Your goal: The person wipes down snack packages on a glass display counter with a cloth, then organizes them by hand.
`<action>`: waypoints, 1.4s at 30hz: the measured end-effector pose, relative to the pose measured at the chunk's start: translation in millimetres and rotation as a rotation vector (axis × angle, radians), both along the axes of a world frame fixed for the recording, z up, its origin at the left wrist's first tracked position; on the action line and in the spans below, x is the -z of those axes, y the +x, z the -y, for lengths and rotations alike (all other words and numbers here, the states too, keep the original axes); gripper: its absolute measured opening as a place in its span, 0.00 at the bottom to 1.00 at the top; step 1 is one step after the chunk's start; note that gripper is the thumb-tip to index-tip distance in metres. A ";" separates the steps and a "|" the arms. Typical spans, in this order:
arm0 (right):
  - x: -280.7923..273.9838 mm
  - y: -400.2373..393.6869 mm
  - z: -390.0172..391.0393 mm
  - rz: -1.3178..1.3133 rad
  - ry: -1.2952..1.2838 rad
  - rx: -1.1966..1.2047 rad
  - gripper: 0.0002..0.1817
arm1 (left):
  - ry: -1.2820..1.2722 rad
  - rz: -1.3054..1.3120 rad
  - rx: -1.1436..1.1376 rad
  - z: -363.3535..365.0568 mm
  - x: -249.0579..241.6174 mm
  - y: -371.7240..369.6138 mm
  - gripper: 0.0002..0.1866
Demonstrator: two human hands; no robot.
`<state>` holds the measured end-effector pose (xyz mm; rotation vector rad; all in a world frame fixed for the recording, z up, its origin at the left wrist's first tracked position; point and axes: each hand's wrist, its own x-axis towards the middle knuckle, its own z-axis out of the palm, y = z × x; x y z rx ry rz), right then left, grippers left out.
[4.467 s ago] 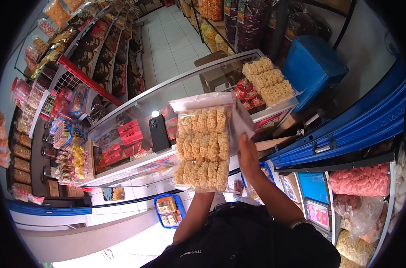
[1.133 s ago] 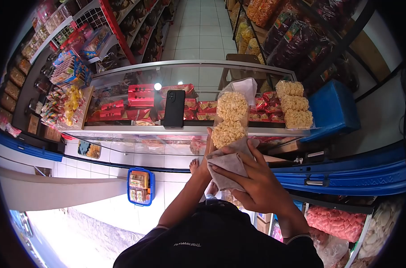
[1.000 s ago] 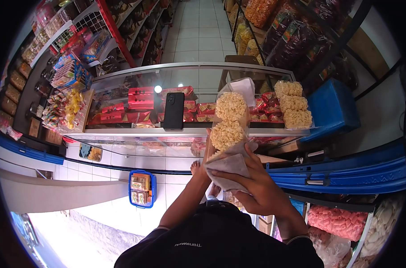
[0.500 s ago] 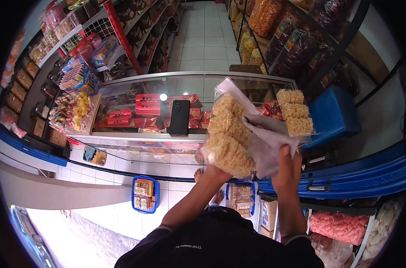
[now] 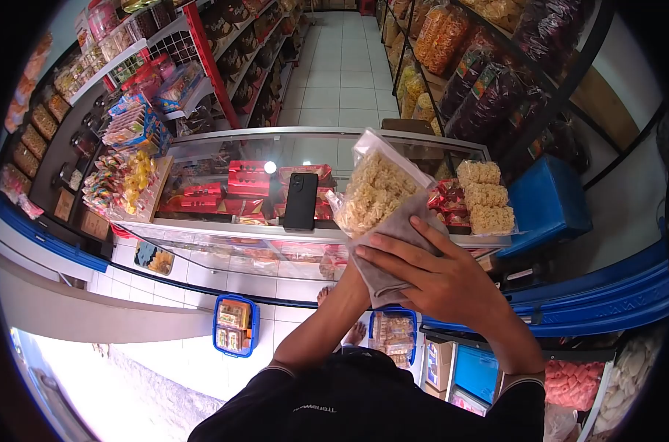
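Observation:
A clear plastic pack of pale, crinkly noodle-like cakes [image 5: 382, 188] is held up over the glass counter, tilted, its flap pointing up and away. My left hand [image 5: 357, 278] supports the pack from beneath; its fingers are hidden behind the pack and cloth. Draped over the pack's near part is a grey cloth [image 5: 382, 254]. My right hand [image 5: 430, 272] presses this cloth against the pack, fingers stretched across it. A similar pack [image 5: 488, 199] lies on the counter to the right. Left of the held pack lies a black phone [image 5: 300, 201].
The glass display counter [image 5: 202, 230] contains red packets [image 5: 246, 179]. Lollipops [image 5: 121, 180] stand at its left end, and a blue container [image 5: 544, 199] is at the right. Two blue baskets [image 5: 255, 324] [image 5: 373, 331] with packaged goods sit on the floor. Stocked shelves line the aisle.
My right hand has moved from gripping the cloth's edge at the right to lying flat over it on the pack. The cloth now covers the pack's near part.

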<state>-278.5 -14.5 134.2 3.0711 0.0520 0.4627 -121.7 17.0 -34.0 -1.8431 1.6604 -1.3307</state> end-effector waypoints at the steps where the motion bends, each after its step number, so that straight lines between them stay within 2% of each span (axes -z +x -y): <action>1: -4.0 -4.9 0.5 -0.010 -0.018 -0.014 0.24 | 0.012 -0.013 -0.005 3.6 -5.0 5.7 0.39; 2: -7.2 -9.5 2.4 -0.020 -0.038 -0.028 0.20 | 0.029 -0.017 -0.017 7.9 -12.7 13.3 0.39; 4: -10.4 -19.1 7.6 -0.051 0.020 -0.037 0.23 | 0.010 1.258 -0.519 10.6 -26.6 18.7 0.39; 6: -11.3 -31.0 15.8 -0.075 0.117 -0.056 0.25 | 0.042 1.952 -0.803 19.9 -38.3 20.4 0.40; 9: -9.4 -40.8 27.8 -0.027 0.288 -0.059 0.29 | 0.237 1.848 -0.619 23.6 -46.0 26.0 0.40; 11: -7.7 -41.4 28.9 0.099 0.376 -0.005 0.31 | 0.233 1.964 -0.707 29.8 -35.1 29.8 0.39; 14: -15.6 -11.7 26.3 0.236 0.296 -0.026 0.29 | 0.207 2.120 -0.911 31.6 -23.9 22.6 0.35; 17: -11.2 25.0 34.1 0.172 -0.061 -0.160 0.25 | 0.226 2.318 -0.988 29.2 -11.6 7.0 0.35; 18: -3.1 37.4 30.9 0.226 -0.026 -0.187 0.18 | 0.234 2.392 -0.994 29.0 -7.6 4.5 0.36; 21: 0.9 44.7 30.4 0.088 -0.239 -0.223 0.21 | 0.262 2.675 -1.016 27.8 6.9 4.5 0.36; 22: 8.7 43.5 32.6 0.093 -0.227 -0.218 0.29 | 0.272 2.786 -1.032 28.2 12.2 6.6 0.36; 25: 11.4 30.7 32.8 0.055 -0.132 -0.194 0.35 | 0.329 3.174 -1.139 33.6 24.4 15.2 0.37; 27: 13.7 20.7 33.2 0.044 -0.112 -0.167 0.38 | 0.357 3.338 -1.208 37.2 30.4 19.2 0.37; 29: 16.2 10.5 32.5 0.023 -0.141 -0.114 0.40 | 0.369 3.343 -1.223 33.2 16.2 21.0 0.38; 34: 22.2 -14.3 29.9 0.002 -0.129 -0.039 0.40 | 0.201 1.937 -0.764 17.6 -26.9 19.7 0.45; 37: 21.3 -30.7 28.8 0.001 0.002 -0.021 0.36 | 0.180 2.075 -0.842 19.9 -16.1 21.8 0.42; 38: 20.9 -37.1 29.1 -0.001 0.065 -0.012 0.34 | 0.197 2.034 -0.841 20.0 -13.7 21.9 0.42; 41: 23.4 -58.0 34.9 0.067 0.180 -0.001 0.14 | 0.246 1.978 -0.848 17.2 -13.0 23.7 0.43; 42: 31.4 -63.3 35.2 0.169 0.374 0.079 0.13 | 0.262 2.002 -0.854 13.9 -14.0 22.8 0.43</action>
